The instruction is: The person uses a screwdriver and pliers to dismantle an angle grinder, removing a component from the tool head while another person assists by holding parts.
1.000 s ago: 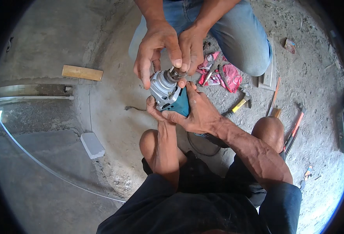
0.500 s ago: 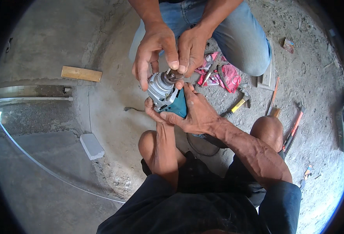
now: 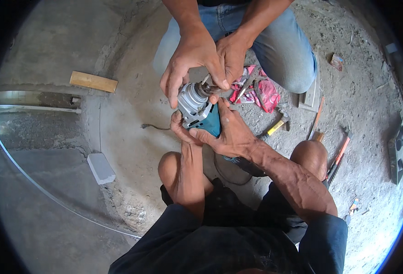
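Note:
A power drill (image 3: 210, 122) with a teal body and a ribbed silver front housing is held in front of me, its dark, rusty-looking nose pointing away. My left hand (image 3: 181, 129) curls round the near left side of the housing. On the teal body's right side, my right hand (image 3: 232, 131) is closed, with the thumb across the near face. Opposite me, a co-worker's hand (image 3: 190, 61) reaches over the housing from the left. Their other hand (image 3: 233, 57) pinches at the drill's nose, where a small pale piece shows. What exactly those fingers grip is partly hidden.
A hammer (image 3: 278, 126) with a yellow handle lies right of the drill. Beyond it are tools on a pink cloth (image 3: 269, 93). Saws (image 3: 338, 155) rest by my right knee. Left are a wooden board (image 3: 94, 81) and a grey block (image 3: 101, 168). A cord (image 3: 153, 126) trails on the floor.
The co-worker's left-side hand has shifted right and leans further over the drill's nose. My two hands keep the same hold. The whole view has shifted slightly.

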`<state>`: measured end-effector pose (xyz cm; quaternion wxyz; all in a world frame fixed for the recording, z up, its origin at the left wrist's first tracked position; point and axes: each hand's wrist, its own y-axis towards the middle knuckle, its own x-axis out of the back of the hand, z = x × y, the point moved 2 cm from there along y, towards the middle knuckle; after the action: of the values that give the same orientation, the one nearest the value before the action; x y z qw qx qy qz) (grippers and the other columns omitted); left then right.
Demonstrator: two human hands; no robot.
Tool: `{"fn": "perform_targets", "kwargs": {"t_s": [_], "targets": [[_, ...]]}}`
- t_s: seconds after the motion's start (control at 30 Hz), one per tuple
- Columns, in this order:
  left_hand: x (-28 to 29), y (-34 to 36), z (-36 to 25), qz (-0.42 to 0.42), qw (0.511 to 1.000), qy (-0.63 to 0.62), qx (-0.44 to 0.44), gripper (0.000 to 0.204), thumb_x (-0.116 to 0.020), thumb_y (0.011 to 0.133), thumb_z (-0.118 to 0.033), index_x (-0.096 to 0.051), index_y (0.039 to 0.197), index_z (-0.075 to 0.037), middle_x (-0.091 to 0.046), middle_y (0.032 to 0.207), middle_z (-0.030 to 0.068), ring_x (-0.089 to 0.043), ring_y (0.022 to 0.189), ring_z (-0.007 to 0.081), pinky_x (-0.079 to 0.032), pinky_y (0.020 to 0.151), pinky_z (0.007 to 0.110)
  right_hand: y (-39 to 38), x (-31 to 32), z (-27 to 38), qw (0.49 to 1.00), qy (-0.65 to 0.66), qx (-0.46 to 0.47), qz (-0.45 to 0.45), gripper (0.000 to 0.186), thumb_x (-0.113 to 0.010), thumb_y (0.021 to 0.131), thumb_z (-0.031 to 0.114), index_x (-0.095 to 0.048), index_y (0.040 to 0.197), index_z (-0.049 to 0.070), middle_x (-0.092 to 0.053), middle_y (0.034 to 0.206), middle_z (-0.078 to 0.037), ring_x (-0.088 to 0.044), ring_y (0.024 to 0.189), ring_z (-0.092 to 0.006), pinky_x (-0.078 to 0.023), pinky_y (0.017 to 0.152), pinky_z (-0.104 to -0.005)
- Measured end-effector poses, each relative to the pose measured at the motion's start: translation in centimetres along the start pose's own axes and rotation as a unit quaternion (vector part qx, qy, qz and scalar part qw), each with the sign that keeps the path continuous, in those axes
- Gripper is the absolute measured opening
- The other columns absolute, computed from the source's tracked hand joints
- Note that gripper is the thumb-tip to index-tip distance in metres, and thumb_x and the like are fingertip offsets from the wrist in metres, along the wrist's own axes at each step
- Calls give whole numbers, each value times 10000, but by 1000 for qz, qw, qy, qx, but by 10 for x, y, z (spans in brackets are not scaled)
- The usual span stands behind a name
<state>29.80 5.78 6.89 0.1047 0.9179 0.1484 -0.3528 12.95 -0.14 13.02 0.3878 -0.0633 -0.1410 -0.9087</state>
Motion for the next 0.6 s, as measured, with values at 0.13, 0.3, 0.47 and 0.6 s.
{"fn": "perform_targets", "kwargs": {"t_s": [0.13, 0.3, 0.47, 0.6], "targets": [[-21, -1, -3, -2, 999, -46, 1, 611, -578, 922, -467, -551, 1298, 14, -634, 1259, 160, -609, 1109, 274, -499, 978, 414, -1, 0, -4, 999, -23, 24, -29, 847, -769, 857, 489, -419, 1255, -172, -653, 957, -305, -711, 915, -431, -555, 823, -465], [-9, -1, -2, 10, 998, -65, 6, 612, -594, 917, -453, -548, 1308, 17, -631, 1275, 150, -605, 1116, 266, -493, 984, 420, -2, 0, -1, 1000, -13, 1, -8, 888, -754, 864, 509, -402, 1262, -202, -631, 983, -333, -710, 889, -445, -561, 800, -465], [-4, 1, 6, 28, 996, -79, 17, 606, -597, 920, -456, -551, 1308, 9, -630, 1273, 142, -596, 1126, 260, -478, 994, 405, -2, 0, -1, 1000, -25, 5, -16, 911, -737, 870, 534, -394, 1268, -211, -618, 991, -337, -706, 885, -460, -560, 797, -475], [21, -1, 6, -11, 998, -58, -6, 599, -577, 934, -472, -552, 1301, 1, -621, 1281, 146, -585, 1130, 260, -469, 998, 405, -3, 0, 1, 1000, -24, 0, -4, 911, -732, 869, 548, -398, 1262, -204, -599, 1007, -336, -696, 905, -468, -553, 811, -490]]}}
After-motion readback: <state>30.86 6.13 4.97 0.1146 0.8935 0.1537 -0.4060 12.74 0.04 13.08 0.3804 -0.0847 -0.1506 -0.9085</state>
